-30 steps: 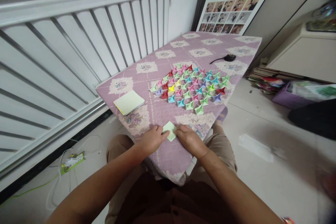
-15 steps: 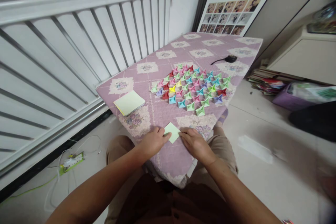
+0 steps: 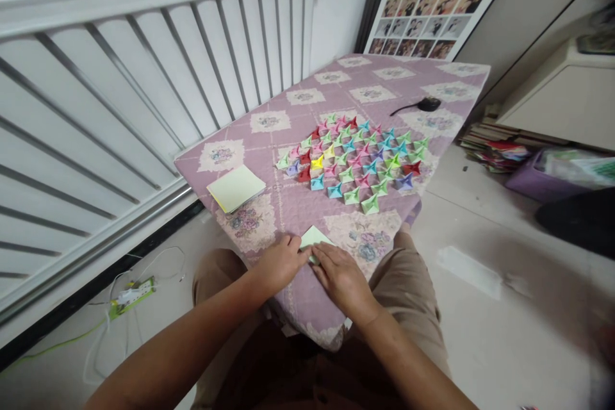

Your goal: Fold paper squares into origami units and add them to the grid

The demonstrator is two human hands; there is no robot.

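A small pale green square of paper point(image 3: 314, 237) lies on the purple quilted tablecloth point(image 3: 288, 298) near the front corner, one point turned away from me. My left hand point(image 3: 283, 264) grips its left corner, thumb and fingers closed on it. My right hand point(image 3: 342, 274) lies over the paper's right and lower part, its fingers stretched out and pressing down. Those fingers hide the near part of the sheet. Beyond it stand rows of folded paper pieces point(image 3: 353, 160) in green, pink, blue, red, yellow and purple.
A stack of square paper point(image 3: 236, 188) lies at the left table edge. Farther back rests a black object with a thin cord point(image 3: 429, 104). A white radiator point(image 3: 216, 45) borders the table's left side. On the floor is a power strip point(image 3: 133, 293). A photo board point(image 3: 432, 9) leans behind.
My right hand has moved left from the paper's right corner onto its middle and lower part. The left hand stays in place at the left corner.
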